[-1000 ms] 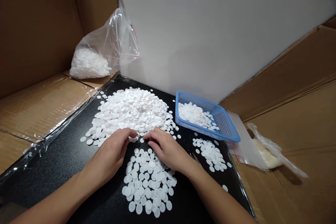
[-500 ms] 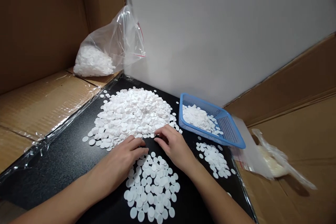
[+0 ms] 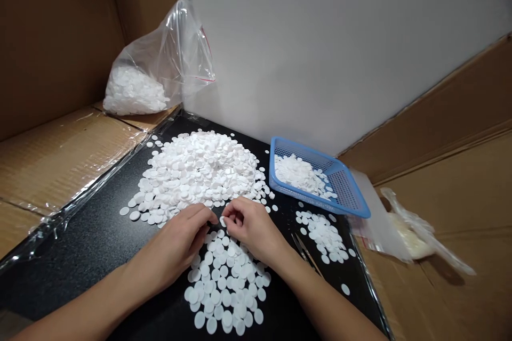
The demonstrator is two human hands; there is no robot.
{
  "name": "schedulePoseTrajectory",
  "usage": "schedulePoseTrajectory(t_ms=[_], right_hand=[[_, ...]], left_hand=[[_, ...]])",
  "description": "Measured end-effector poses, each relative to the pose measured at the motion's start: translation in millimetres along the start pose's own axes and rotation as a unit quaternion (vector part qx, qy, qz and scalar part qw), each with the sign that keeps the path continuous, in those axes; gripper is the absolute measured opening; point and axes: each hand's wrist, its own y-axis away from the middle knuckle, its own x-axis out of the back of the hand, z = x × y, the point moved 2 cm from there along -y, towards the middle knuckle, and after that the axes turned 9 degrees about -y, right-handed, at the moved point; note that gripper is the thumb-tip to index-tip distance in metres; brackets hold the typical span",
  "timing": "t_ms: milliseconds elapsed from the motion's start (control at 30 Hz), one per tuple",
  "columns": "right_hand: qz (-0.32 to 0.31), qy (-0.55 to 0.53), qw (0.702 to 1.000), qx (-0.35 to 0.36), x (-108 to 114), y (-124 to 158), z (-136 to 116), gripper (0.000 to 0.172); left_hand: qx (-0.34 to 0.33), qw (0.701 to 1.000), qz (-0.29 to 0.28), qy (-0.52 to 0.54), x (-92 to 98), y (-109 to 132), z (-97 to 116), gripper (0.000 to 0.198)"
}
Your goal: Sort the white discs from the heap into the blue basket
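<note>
A large heap of white discs [image 3: 204,165] lies on the black table [image 3: 92,224]. Nearer the camera is a flatter spread of white discs [image 3: 228,287]. Between the two groups, my right hand [image 3: 250,224] pinches a white disc [image 3: 223,221] at its fingertips. My left hand [image 3: 186,234] is just left of it, its fingers curled down at the lower edge of the heap; whether it holds anything is hidden. The fingertips of both hands are close together but apart.
A blue basket [image 3: 348,192] with white discs stands at the right, with a small group of discs [image 3: 326,237] and metal tweezers [image 3: 306,256] nearer. A clear bag of discs [image 3: 136,90] sits on cardboard at the back left. Another plastic bag [image 3: 412,237] lies far right.
My right hand has closed on a disc and moved slightly left and nearer the camera. My left hand's fingers have curled more. The tweezers have come into view beside my right forearm.
</note>
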Motion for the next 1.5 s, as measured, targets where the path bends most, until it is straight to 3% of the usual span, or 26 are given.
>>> schedulePoseTrajectory(t_ms=[167,367,500,700,900,1000,1133,1333,1500], right_hand=[[0.024,0.012,0.999,0.032,4,-1,4,0.012],[0.02,0.026,0.999,-0.015,8,5,0,0.009],[0.007,0.053,0.998,-0.019,7,5,-2,0.011],[-0.02,0.078,0.992,-0.095,22,5,-1,0.017],[-0.016,0.131,0.989,0.066,8,6,-3,0.012],[-0.019,0.143,0.986,0.089,2,5,-2,0.013],[0.0,0.065,0.997,0.032,7,2,-2,0.015],[0.027,0.017,0.993,-0.11,18,0,1,0.016],[0.031,0.055,0.995,-0.081,26,1,5,0.014]], left_hand=[[-0.001,1.0,-0.002,-0.002,-1.2,2,-1,0.034],[0.009,0.999,-0.038,-0.006,-3.5,4,-2,0.043],[0.0,0.999,-0.029,-0.017,-6.3,4,-2,0.041],[0.007,1.0,-0.014,-0.016,-7.9,5,-2,0.041],[0.001,1.0,-0.018,0.01,-4.8,4,1,0.044],[0.007,0.999,-0.035,0.011,-2.7,3,2,0.046],[0.014,0.998,-0.061,-0.002,-4.0,4,0,0.047],[0.007,0.999,-0.045,-0.001,-6.7,6,-1,0.044],[0.015,0.999,-0.028,0.037,2.7,3,2,0.039]])
